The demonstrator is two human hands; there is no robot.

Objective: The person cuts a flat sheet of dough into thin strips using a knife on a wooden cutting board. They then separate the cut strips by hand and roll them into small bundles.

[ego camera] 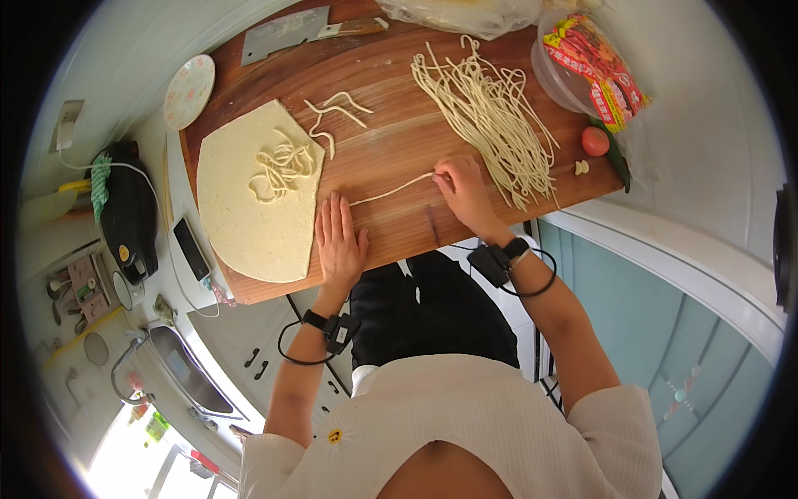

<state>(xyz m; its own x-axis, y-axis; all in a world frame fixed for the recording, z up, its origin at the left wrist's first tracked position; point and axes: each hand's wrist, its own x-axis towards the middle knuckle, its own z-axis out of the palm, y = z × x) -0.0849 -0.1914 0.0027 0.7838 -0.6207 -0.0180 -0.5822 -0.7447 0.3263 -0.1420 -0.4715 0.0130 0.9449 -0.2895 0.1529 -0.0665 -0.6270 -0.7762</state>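
Note:
My left hand (338, 240) lies flat near the front edge of a wooden board (386, 150), fingers over one end of a single dough strand (393, 191). The strand's other end is pinched between the thumb and fingers of my right hand (460, 187). A rolled dough sheet (249, 234) lies to the left, with a small heap of cut noodles (283, 165) on it. A few loose strands (340, 115) lie beside the sheet, some touching its edge. Right of my right hand, a large bundle of long noodles (492, 118) is spread on the board.
A cleaver (283, 34) lies at the back left, near a floral plate (189, 92). At the right are a plastic bowl (552, 62) with a red food packet (598, 68), a tomato (595, 141), a green vegetable (616, 159) and garlic cloves (581, 167). A phone (191, 248) lies left of the board.

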